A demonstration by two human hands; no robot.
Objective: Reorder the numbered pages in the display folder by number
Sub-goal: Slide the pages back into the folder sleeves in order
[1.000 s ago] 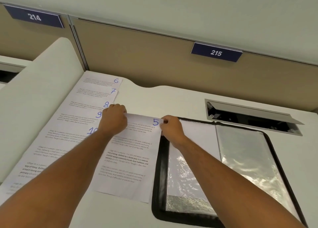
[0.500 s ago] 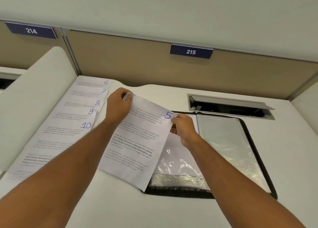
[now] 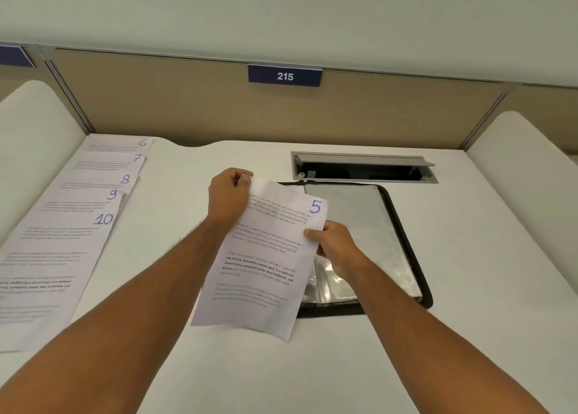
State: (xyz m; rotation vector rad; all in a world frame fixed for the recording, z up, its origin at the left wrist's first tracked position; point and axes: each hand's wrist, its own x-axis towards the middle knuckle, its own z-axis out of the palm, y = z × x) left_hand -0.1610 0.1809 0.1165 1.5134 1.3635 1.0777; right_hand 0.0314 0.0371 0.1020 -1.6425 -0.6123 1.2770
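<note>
On the white worktop [image 3: 175,213], far to the left of the display folder [image 3: 403,241], five printed pages lie fanned in an overlapping column, each showing a handwritten blue number at its upper right corner: page 6 [image 3: 125,146] farthest from the person, then page 7 [image 3: 115,163], page 8 [image 3: 103,183], page 9 [image 3: 90,201] and page 10 [image 3: 59,248] nearest, on top of the others. Between that column and the folder, the left hand [image 3: 230,196] pinches the top left corner of page 5 [image 3: 266,263], its grip closed on the paper with the fingers curled over the edge. The sheet is lifted off the worktop and tilted, its right part overlapping the folder's left side. The right hand [image 3: 336,244] grasps the sheet's right edge just below the blue 5, thumb on the front face and fingers behind. The black-edged folder lies open flat, its clear plastic sleeves shining, the left half mostly hidden behind the sheet and the hand. Just beyond the folder's far edge, a grey cable hatch [image 3: 362,166] stands open in the worktop, and above it on the beige partition [image 3: 187,100] hangs a blue sign reading 215 [image 3: 285,76].
</note>
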